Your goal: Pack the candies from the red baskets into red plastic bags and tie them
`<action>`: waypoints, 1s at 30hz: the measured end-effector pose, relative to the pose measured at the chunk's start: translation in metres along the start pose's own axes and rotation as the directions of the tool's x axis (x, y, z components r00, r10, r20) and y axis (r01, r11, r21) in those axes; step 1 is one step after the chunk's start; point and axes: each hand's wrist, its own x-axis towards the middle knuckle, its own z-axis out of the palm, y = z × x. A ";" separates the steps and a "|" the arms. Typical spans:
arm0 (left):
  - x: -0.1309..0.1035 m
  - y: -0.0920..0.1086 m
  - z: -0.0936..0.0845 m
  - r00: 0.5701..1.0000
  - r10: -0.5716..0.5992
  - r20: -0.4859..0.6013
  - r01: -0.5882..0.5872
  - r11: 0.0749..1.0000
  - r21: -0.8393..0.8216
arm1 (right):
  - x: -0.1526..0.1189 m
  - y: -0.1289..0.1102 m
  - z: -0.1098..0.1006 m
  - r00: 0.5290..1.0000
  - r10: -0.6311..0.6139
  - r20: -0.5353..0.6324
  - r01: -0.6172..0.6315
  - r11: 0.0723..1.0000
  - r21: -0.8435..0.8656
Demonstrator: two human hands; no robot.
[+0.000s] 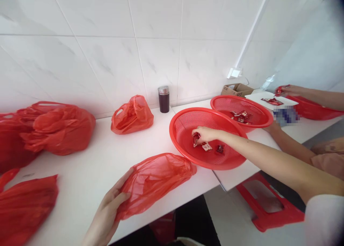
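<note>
My left hand [109, 199] is closed on the near edge of a thin red plastic bag [158, 181], thumb inside and fingers behind. The bag's mouth gapes, and its far end touches the rim of a red perforated plastic basket [215, 166]. Inside that basket my right hand [206, 135] reaches down, its fingers curled around a small shiny red snack packet [195, 140]. Just beside those fingers lies a pale-faced packet [206, 146]. A dark red packet [220, 149] rests farther right on the basket floor.
A second red basket [215, 108] with several packets stands behind. At right, another person's hands work near a white scale [291, 101]. Full red bags [64, 131] crowd the left; a smaller bag [131, 117] and dark flask [164, 102] stand by the wall. A red stool [279, 221] is below.
</note>
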 end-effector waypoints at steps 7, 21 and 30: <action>-0.002 -0.008 0.010 0.998 0.063 0.005 -0.063 0.997 0.037 | -0.017 -0.057 -0.031 0.977 -0.110 -0.181 0.175 0.903 0.393; -0.006 -0.019 0.012 0.985 0.160 0.059 -0.163 0.984 0.066 | -0.033 -0.184 0.072 0.973 -0.225 -0.049 0.230 0.960 0.160; -0.017 -0.012 0.010 0.975 0.186 -0.123 -0.168 0.976 0.138 | -0.054 -0.032 -0.014 0.906 0.421 -0.041 -0.423 0.901 -0.101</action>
